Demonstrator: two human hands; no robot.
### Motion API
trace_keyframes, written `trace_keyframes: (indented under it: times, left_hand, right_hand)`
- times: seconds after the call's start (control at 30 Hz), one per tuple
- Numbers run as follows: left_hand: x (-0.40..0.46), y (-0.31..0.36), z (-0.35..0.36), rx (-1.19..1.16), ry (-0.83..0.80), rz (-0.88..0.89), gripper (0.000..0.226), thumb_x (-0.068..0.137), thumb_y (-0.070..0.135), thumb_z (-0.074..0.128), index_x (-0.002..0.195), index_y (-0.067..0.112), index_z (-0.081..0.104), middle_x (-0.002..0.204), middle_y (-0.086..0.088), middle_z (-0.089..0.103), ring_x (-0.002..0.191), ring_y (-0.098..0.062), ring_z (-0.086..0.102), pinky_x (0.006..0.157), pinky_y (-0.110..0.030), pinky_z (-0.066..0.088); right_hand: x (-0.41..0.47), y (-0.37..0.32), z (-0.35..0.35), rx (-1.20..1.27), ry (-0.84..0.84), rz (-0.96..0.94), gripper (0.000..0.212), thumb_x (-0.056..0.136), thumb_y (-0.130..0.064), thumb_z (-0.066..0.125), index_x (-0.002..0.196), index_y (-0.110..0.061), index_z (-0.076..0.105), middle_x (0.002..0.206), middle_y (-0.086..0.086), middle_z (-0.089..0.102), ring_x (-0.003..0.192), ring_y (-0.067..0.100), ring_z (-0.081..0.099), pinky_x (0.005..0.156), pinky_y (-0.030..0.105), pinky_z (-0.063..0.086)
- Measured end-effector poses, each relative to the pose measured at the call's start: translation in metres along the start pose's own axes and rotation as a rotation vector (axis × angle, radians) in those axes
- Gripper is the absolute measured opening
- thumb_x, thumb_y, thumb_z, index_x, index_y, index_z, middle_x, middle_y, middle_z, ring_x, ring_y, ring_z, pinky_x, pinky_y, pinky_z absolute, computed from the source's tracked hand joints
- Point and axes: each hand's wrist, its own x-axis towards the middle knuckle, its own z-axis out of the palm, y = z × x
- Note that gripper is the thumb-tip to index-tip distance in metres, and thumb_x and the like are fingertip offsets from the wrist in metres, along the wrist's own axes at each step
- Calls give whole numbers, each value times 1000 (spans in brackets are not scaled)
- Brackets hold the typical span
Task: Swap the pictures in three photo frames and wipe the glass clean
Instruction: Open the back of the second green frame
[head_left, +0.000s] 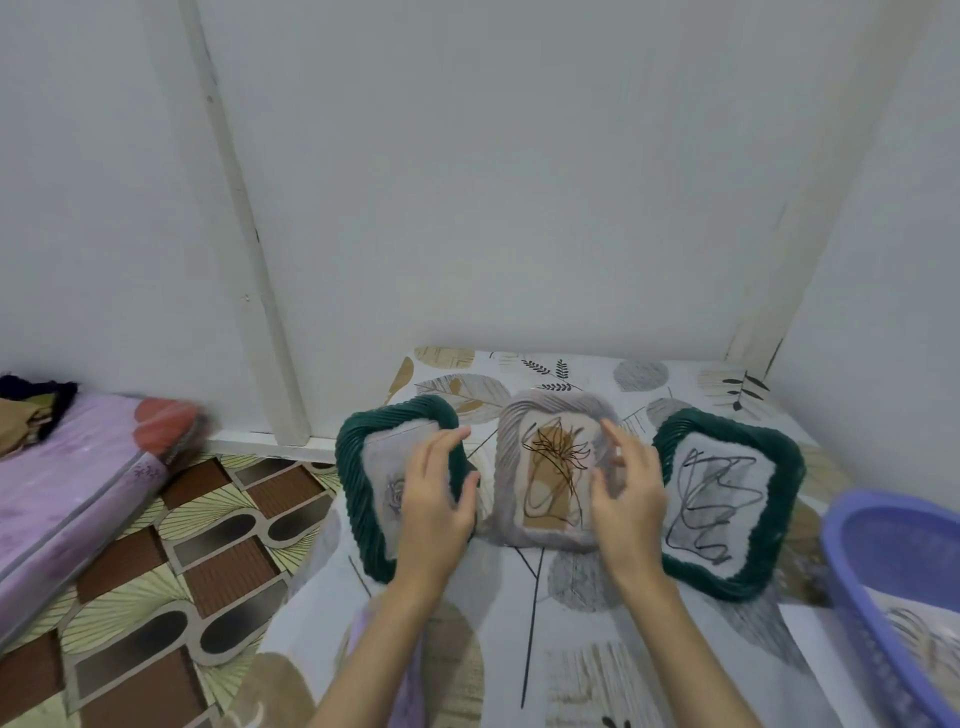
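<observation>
Head view looks down on a counter (519, 649) covered with a leaf-patterned cloth, where three photo frames lie in a row. At 9 o'clock in the row lies a dark green frame (363, 525) holding a pale picture with a faint rose. At the centre lies a grey-lilac frame (550, 410) with a tan picture crossed by black line drawing. At 3 o'clock lies a second dark green frame (779, 467) holding a grey picture with black scribbled lines.

The left hand (436, 499) is over the right edge of the 9 o'clock frame, its fingers (441, 441) straight and loosely spread; whether it touches the frame cannot be told. The right hand (628, 499) is over the right side of the centre frame, fingers relaxed and slightly apart, blurred, gripping nothing visible.

At 4 o'clock, near the counter edge, sits a purple plastic basket (852, 525) with something pale inside. Beyond the counter at 9 o'clock, a patterned floor (208, 545) leads to a lilac mattress (67, 483) against the white wall (519, 182).
</observation>
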Motion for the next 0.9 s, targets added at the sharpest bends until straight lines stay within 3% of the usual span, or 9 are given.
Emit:
trace_keyframes:
  times: [0.1, 0.2, 0.27, 0.4, 0.5, 0.6, 0.7, 0.83, 0.9]
  left_hand:
    - [3, 8, 37, -125, -221, -238, 63, 84, 5, 60, 139, 20, 34, 138, 0, 42, 126, -14, 41, 108, -38, 37]
    - [14, 8, 57, -207, -358, -411, 80, 84, 5, 61, 147, 21, 14, 151, -2, 27, 139, -19, 28, 115, -45, 28]
    - [19, 8, 61, -216, -403, -470, 85, 83, 1, 61, 148, 22, 10, 153, -3, 25, 140, -21, 26, 115, -46, 27]
    - [14, 19, 48, -279, -329, -509, 71, 82, -5, 60, 140, 23, 30, 129, -9, 52, 109, -18, 56, 89, -32, 52]
    - [-2, 32, 30, -376, -280, -498, 65, 81, -6, 60, 129, 31, 39, 108, -5, 59, 85, -10, 64, 70, -22, 56]
    - [-22, 47, 11, -532, -217, -571, 58, 81, -6, 62, 127, 25, 46, 104, 0, 61, 80, -9, 67, 67, -20, 56]
    - [-47, 63, -1, -521, -177, -542, 48, 80, -2, 65, 120, 22, 57, 105, 5, 65, 85, -14, 69, 75, -28, 58]
    - [-68, 93, -6, -489, -233, -375, 44, 76, -4, 69, 105, 29, 62, 91, 12, 71, 75, 0, 67, 70, -18, 56]
    - [-78, 106, -4, -471, -301, -316, 44, 75, -2, 72, 102, 31, 62, 95, 9, 70, 78, -1, 67, 72, -20, 56]
  right_hand:
    - [-1, 14, -8, -66, -23, 146, 62, 84, 6, 52, 137, -24, 39, 134, 3, 40, 121, 17, 46, 103, 37, 42]
    - [4, 19, -11, -28, -217, 207, 77, 86, 6, 52, 145, -33, 23, 145, 0, 30, 123, 6, 37, 104, 26, 33]
    - [6, 20, -14, 71, -331, 255, 84, 85, 6, 53, 144, -41, 17, 149, -3, 28, 127, 8, 36, 107, 34, 37]
    - [3, 20, -27, 5, -344, 216, 85, 84, 6, 56, 143, -43, 18, 137, 0, 41, 108, 13, 52, 95, 33, 48]
    - [-9, 18, -40, 44, -332, 224, 87, 82, 7, 58, 138, -49, 21, 127, 2, 45, 90, 8, 53, 88, 31, 50]
    - [-30, 13, -57, 111, -386, 256, 86, 81, 4, 61, 135, -51, 23, 128, 6, 49, 100, 14, 53, 91, 36, 52]
    - [-52, 2, -77, -26, -361, 185, 64, 89, -18, 58, 139, -43, 26, 120, 3, 47, 99, 13, 53, 91, 36, 50]
    - [-65, -41, -99, -37, -272, 22, 52, 87, -55, 41, 137, -50, 26, 86, -8, 47, 66, 1, 44, 63, 19, 40]
    - [-67, -58, -105, -145, -314, -6, 54, 86, -62, 37, 138, -49, 28, 89, -13, 50, 75, 2, 49, 67, 20, 42]
